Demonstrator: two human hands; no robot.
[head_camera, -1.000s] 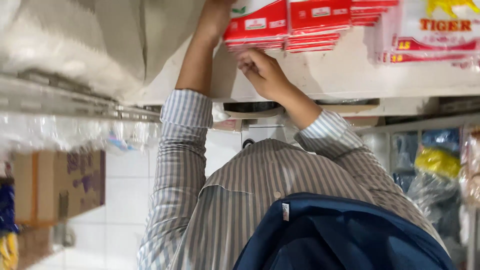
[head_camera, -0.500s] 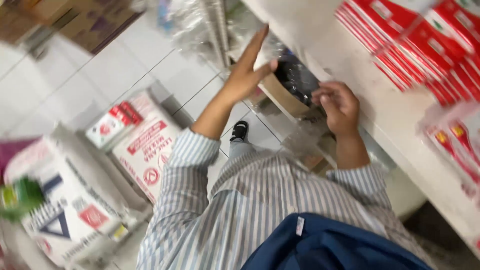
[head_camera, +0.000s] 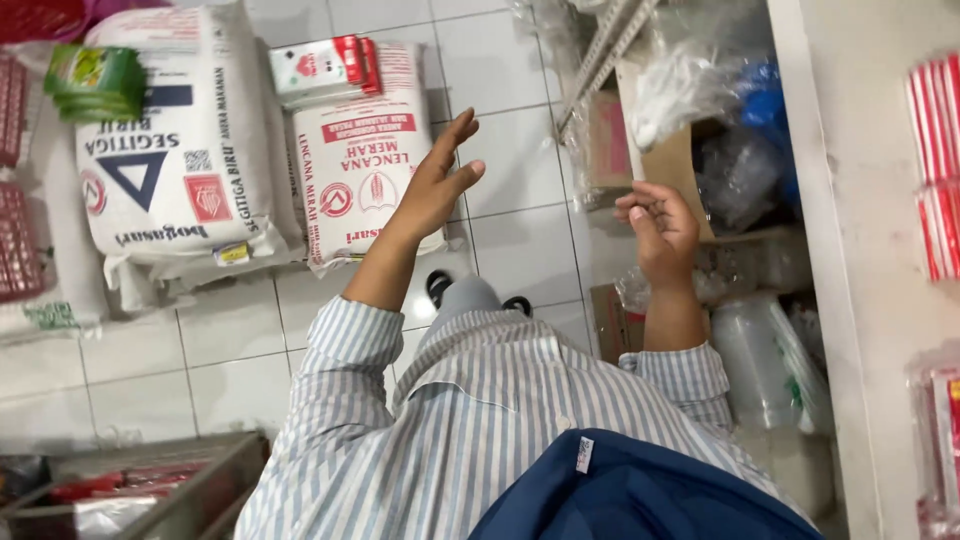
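Note:
My left hand (head_camera: 435, 185) is raised over the white tiled floor (head_camera: 520, 240), palm flat and fingers spread, holding nothing. It hovers beside a white sack with red print (head_camera: 365, 150). My right hand (head_camera: 655, 225) has loosely curled fingers with nothing in them. It hangs in front of a cardboard box (head_camera: 660, 165) stuffed with clear and blue plastic bags under the white counter (head_camera: 850, 200). Both arms wear striped sleeves.
A bigger white sack with blue print (head_camera: 175, 150) lies at the left, with green packets (head_camera: 95, 80) on it. Red-and-white packets (head_camera: 320, 65) rest on the sacks. More red packets (head_camera: 935, 150) sit on the counter. A wire basket (head_camera: 150, 490) stands at the bottom left.
The view has swung down toward the floor. My hands came away from the shelf and the round dark object. Both are now lower and empty.

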